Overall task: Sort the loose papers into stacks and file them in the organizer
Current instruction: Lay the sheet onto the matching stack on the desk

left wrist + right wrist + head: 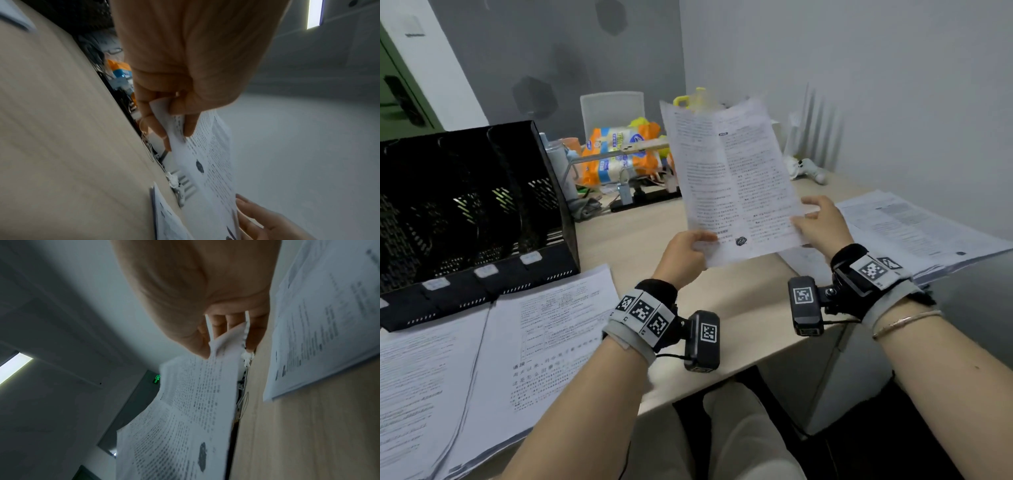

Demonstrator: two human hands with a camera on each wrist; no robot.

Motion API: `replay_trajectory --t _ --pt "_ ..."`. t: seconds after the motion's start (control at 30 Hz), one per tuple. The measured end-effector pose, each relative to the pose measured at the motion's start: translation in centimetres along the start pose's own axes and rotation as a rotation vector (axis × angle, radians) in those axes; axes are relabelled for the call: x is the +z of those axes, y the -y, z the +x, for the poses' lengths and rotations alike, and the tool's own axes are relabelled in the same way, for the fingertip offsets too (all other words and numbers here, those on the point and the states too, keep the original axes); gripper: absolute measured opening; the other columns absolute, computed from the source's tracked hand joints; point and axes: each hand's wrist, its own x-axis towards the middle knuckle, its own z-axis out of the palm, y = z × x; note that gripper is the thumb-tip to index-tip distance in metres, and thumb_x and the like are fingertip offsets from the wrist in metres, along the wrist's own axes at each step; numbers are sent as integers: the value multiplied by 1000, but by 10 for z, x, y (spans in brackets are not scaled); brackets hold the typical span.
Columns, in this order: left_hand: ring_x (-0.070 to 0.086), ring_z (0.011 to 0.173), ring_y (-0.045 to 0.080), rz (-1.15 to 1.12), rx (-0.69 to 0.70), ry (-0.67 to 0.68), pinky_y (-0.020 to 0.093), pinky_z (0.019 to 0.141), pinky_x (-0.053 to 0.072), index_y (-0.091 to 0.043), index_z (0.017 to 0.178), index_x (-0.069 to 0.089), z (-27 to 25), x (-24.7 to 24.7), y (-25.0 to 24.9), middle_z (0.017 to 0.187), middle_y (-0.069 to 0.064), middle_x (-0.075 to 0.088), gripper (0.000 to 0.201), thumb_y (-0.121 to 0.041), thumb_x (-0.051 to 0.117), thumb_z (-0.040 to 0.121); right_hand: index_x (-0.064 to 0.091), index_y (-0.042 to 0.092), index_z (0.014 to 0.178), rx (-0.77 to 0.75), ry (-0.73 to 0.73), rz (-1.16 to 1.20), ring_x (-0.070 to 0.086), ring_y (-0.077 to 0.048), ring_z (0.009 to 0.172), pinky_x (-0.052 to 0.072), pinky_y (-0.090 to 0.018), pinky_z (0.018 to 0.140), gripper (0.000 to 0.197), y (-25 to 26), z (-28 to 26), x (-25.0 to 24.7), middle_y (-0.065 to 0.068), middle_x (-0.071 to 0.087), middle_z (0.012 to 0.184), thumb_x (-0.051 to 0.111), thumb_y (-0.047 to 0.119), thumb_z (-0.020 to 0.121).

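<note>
I hold one printed sheet (pixel 732 178) up in the air above the wooden desk (pixel 640 233), tilted with its top edge away from me. My left hand (pixel 683 251) pinches its lower left corner, thumb on the printed face and fingers (pixel 158 128) curled behind. My right hand (pixel 822 224) pinches the lower right edge the same way, thumb on top, fingers folded under the paper. The black mesh organizer (pixel 465 212) stands on the desk to the left of the sheet, its slots open toward me. A spread of papers (pixel 510 346) lies flat in front of the organizer, just beside its base. Another stack of papers (pixel 914 226) lies on the desk on the far side from the organizer, near my right wrist. Snack bags (pixel 619 154) sit behind the organizer's right end.
</note>
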Motion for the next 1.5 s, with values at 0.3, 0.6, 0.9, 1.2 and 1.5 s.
replay_trajectory --t 0.3,0.6,0.9,1.2,1.5 --pt "56 104 29 -81 62 65 32 69 48 1 121 54 45 82 -49 126 14 54 43 13 39 83 59 24 123 -85 9 70 52 -15 54 39 -21 49 32 -11 -17 -65 -4 65 73 54 16 92" --pt "64 91 21 -146 152 279 24 67 51 -4 130 43 60 167 -88 131 11 51 48 11 36 85 60 5 121 -36 -30 114 69 -16 72 57 -25 62 29 -49 -6 -103 -11 65 112 55 14 94" --pt "56 103 14 78 305 411 21 82 44 -18 142 32 67 213 -107 141 -1 42 59 -15 59 90 66 10 110 78 -336 134 69 -11 62 53 -18 70 23 -87 18 -149 3 57 108 60 7 88" --pt "50 120 24 265 215 511 27 93 41 -16 150 2 78 254 -104 136 8 48 96 -25 70 83 64 5 113 162 -455 75 60 2 42 50 -9 51 27 -128 44 -200 -4 59 104 59 0 88" --pt "31 130 32 768 123 744 49 104 35 -30 140 34 82 282 -83 141 7 37 79 -57 68 74 58 0 120 284 -411 -60 64 -16 58 56 -39 84 34 -161 65 -218 -2 57 85 56 -5 86"
